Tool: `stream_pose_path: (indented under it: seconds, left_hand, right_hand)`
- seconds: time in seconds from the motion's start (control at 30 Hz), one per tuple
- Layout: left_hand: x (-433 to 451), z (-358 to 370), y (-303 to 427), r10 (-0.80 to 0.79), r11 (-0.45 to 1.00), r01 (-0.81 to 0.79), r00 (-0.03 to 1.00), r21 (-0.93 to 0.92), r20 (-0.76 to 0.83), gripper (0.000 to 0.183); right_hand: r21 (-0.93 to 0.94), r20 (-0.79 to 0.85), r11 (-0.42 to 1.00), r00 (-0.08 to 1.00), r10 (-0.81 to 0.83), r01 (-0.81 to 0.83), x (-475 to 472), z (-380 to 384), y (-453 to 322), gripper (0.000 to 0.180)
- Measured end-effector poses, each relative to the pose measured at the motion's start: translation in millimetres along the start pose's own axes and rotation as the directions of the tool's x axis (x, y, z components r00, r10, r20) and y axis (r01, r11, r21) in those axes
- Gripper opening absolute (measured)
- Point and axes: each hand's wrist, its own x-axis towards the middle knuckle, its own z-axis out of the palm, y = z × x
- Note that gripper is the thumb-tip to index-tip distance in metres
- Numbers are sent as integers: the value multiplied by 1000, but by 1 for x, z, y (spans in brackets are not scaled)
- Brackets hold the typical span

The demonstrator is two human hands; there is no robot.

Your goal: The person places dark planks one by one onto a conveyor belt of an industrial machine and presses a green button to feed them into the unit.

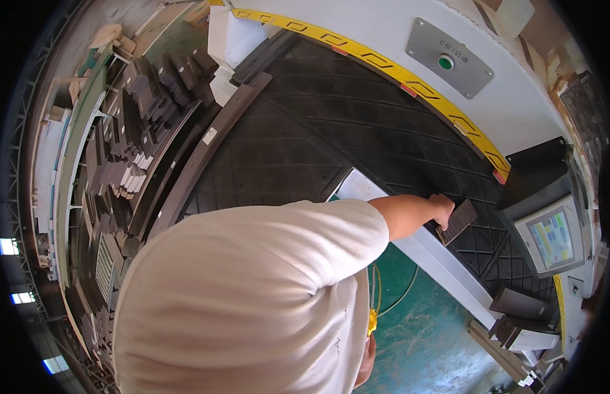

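Note:
My left hand (442, 209) reaches out over the black ribbed machine bed (295, 143), its fingers curled at the near edge of a dark smartphone (458, 221). The phone's screen faces up. Low in the view, partly covered by my light shirt, my right hand (367, 362) is closed around a yellow tool (372, 321) with a thin metal rod and a hose near it. Most of that grip is hidden. A white metal rail (433, 251) borders the bed below my left forearm.
A control panel with a lit touchscreen (551, 239) stands at the right. The white machine housing (364, 29) carries a yellow strip (423, 88) and a green button (446, 61). Stacked dark profiles (150, 98) fill a rack at left; more pieces (524, 315) lie lower right. Green floor (413, 315) shows below.

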Motion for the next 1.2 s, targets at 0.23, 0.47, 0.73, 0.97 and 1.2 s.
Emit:
stream_pose_path:
  seconds: [0.23, 0.47, 0.73, 0.97, 1.2]
  left_hand:
    - [-5, 6, 5, -83, 995, 77, 992, -69, -96, 47]
    - [1, -5, -35, 180, 923, -156, 983, -352, 36, 39]
    - [-27, -66, -86, 60, 508, 208, 960, -836, 275, 36]
    - [-60, -89, -167, -216, 884, -188, 646, -427, -732, 27]
    - [-59, -168, -228, 225, 974, -109, 304, 201, -926, 17]
  right_hand:
    - [23, -32, 1000, 999, -5, 6, 4, 7, -12, 77]
    - [160, -78, 987, 997, -22, 35, 9, 13, -27, 71]
    - [237, -264, 966, 964, -40, 105, 53, 8, 32, 60]
    - [195, -348, 981, 935, 67, 2, 68, 6, 23, 57]
    - [202, -124, 971, 987, -104, 127, 47, 17, -52, 66]
